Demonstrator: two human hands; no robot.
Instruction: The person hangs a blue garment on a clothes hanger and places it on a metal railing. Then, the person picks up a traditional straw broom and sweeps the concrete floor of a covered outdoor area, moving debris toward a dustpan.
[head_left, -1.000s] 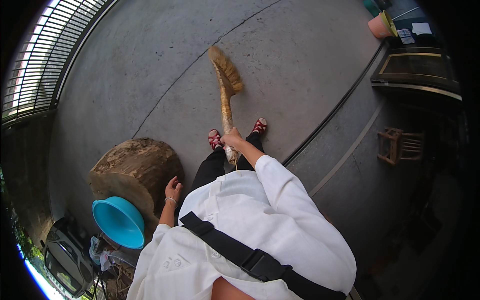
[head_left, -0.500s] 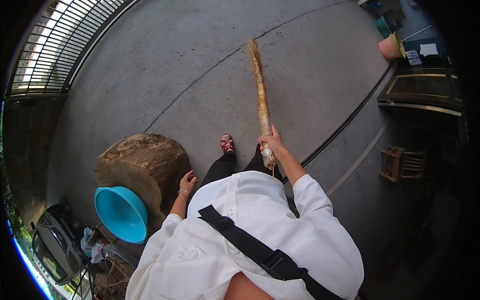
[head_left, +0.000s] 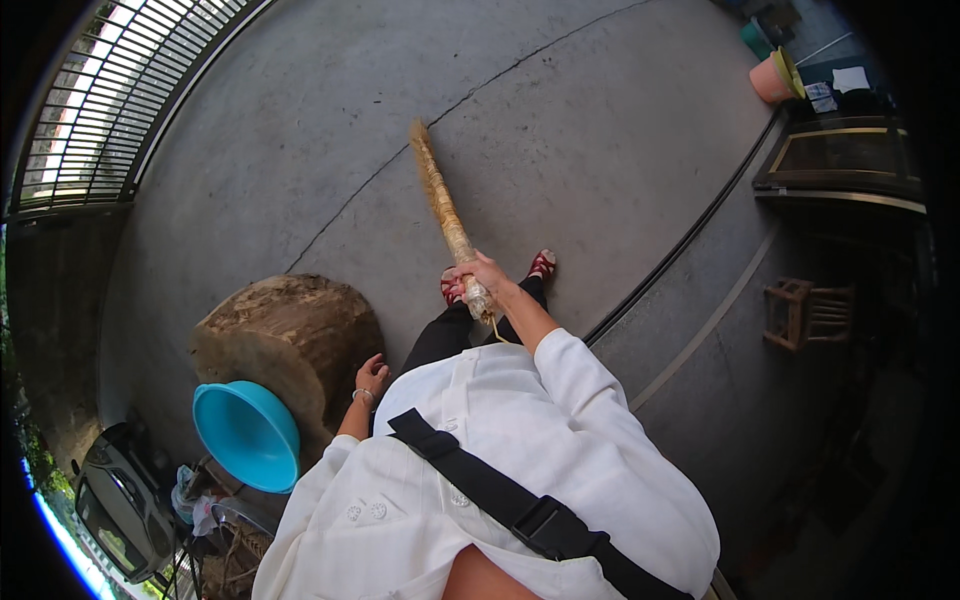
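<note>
My right hand (head_left: 486,274) is closed round the near, plastic-wrapped end of a long straw broom (head_left: 447,214). The broom slants forward and to the left, its frayed tan far end over the concrete floor, near a dark crack. I cannot tell whether that end touches the ground. A thin loop of cord hangs from the near end. Empty, with its fingers loosely bent and apart, my left hand (head_left: 372,374) hangs at my left side, close to a thick cut log (head_left: 290,330). A bracelet circles that wrist.
Left of me a blue basin (head_left: 246,436) rests tilted against the log. A barred gate (head_left: 105,110) stands far left, with a car (head_left: 122,503) at lower left. Pink bucket (head_left: 772,80), dark cabinet (head_left: 840,155) and wooden chair (head_left: 808,313) line the right side. Black cable (head_left: 690,235) crosses the floor.
My right hand has swung the broom to the left, its far end moving left and nearer. My right foot now shows, and the left hand has hardly moved.
</note>
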